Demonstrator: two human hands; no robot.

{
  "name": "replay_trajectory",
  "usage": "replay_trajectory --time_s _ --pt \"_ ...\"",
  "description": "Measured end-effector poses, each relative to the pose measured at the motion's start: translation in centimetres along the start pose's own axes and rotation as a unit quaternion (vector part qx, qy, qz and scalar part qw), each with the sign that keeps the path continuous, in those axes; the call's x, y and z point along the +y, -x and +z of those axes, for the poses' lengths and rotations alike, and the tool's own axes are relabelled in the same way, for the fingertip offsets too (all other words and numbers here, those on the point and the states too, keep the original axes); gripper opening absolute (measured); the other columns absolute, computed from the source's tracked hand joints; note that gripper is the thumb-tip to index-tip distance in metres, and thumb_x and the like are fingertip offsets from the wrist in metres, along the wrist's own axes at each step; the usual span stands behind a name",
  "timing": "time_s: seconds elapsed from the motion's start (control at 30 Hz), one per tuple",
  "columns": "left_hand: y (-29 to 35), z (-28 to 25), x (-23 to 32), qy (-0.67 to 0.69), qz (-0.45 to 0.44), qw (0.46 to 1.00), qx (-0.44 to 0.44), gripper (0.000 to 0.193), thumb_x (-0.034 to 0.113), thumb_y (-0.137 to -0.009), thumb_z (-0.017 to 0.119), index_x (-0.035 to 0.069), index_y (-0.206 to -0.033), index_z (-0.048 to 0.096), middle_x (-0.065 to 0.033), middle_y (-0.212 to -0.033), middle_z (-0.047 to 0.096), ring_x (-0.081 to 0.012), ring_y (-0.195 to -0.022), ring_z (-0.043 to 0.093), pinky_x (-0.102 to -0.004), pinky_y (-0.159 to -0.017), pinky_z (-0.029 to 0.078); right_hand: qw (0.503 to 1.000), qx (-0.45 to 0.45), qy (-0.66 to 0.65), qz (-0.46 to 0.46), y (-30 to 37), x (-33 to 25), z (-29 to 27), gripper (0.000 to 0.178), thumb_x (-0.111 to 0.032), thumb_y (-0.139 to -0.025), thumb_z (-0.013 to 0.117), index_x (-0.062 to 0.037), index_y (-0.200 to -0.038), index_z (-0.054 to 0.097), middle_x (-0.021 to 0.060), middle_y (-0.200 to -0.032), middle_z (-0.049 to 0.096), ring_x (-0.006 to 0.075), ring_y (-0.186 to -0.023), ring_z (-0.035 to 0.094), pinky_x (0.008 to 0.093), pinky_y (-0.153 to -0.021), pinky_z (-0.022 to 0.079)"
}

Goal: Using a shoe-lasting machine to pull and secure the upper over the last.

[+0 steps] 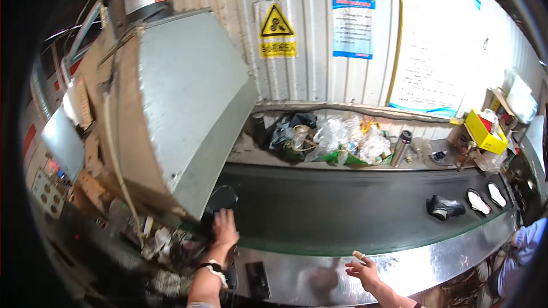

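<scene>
At the left end of the dark conveyor belt [319, 211], beside the grey metal hood, my left hand [224, 229] is closed on a black shoe [223, 198]. Its fingers lie over the near part of the shoe, and the hood's edge and the shadow hide some of the grip. My right hand [363, 272] hovers over the shiny metal ledge [416, 265] in front of the belt, fingers apart and holding nothing. One of its fingertips wears a tan cover [358, 255]. Far to the right, a black shoe [445, 208] lies on the belt next to two white-soled shoes [478, 202].
The grey hood [194, 80] rises over the belt's left end. A dark phone [258, 280] lies on the ledge between my arms. Behind the belt, a shelf bears crumpled plastic bags [342, 137], a steel flask [402, 147] and a yellow box [485, 132]. Someone's blue sleeve [531, 242] shows at right.
</scene>
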State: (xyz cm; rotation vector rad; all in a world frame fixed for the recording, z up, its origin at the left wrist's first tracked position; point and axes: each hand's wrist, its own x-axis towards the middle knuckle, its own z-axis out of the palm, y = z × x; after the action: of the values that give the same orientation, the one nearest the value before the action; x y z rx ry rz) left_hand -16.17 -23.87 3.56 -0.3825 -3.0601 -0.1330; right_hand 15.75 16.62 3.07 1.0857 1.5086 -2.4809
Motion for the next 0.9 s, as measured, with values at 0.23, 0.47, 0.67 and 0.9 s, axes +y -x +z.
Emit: replay_trajectory --time_s 0.23,0.47,0.67,0.9 --pt "-11.2 -0.5 0.1 0.24 0.182 0.911 -0.283 0.029 0.028 -0.084 0.074 0.003 -0.098 0.078 -0.0127 -0.098 0.076 -0.0247 -0.093 0.072 -0.0347 -0.1 0.048 0.996 -0.052 0.057 0.035 -3.2 -2.3 7.5 0.076 -0.016 -0.096 0.069 -0.0164 -0.157 0.024 0.0176 -0.131 0.06 0.0264 -0.119 0.06 0.0443 -0.1 0.053" --pt "-19.6 4.9 -9.0 0.288 -0.017 0.954 0.085 0.034 0.011 -0.087 0.07 -0.001 -0.118 0.066 -0.0196 -0.121 0.064 -0.0321 -0.112 0.062 -0.037 -0.096 0.049 0.984 -0.027 -0.145 0.098 -8.5 -1.0 13.4 0.089 -0.005 -0.095 0.066 -0.0293 -0.159 0.009 0.0097 -0.136 0.052 0.0261 -0.128 0.05 0.0613 -0.107 0.044" --pt "-24.2 9.4 -15.8 0.079 -0.161 0.983 -0.037 0.039 0.009 -0.082 0.072 0.001 -0.12 0.065 -0.0204 -0.125 0.06 -0.0343 -0.115 0.058 -0.0399 -0.098 0.047 0.948 -0.014 -0.279 0.149 -7.9 -0.7 10.2 0.073 0.002 -0.095 0.063 -0.0194 -0.153 0.024 0.0074 -0.131 0.058 0.0255 -0.12 0.059 0.0632 -0.112 0.037" --pt "-22.0 7.0 -13.2 0.039 -0.189 0.981 -0.028 0.046 0.007 -0.077 0.073 0.002 -0.122 0.063 -0.0213 -0.129 0.055 -0.0368 -0.119 0.054 -0.0433 -0.101 0.045 0.958 0.019 -0.226 0.178 -4.6 -1.9 6.0 0.061 -0.038 -0.098 0.063 -0.0176 -0.15 0.037 0.0085 -0.141 0.047 0.026 -0.131 0.047 0.0591 -0.109 0.042"
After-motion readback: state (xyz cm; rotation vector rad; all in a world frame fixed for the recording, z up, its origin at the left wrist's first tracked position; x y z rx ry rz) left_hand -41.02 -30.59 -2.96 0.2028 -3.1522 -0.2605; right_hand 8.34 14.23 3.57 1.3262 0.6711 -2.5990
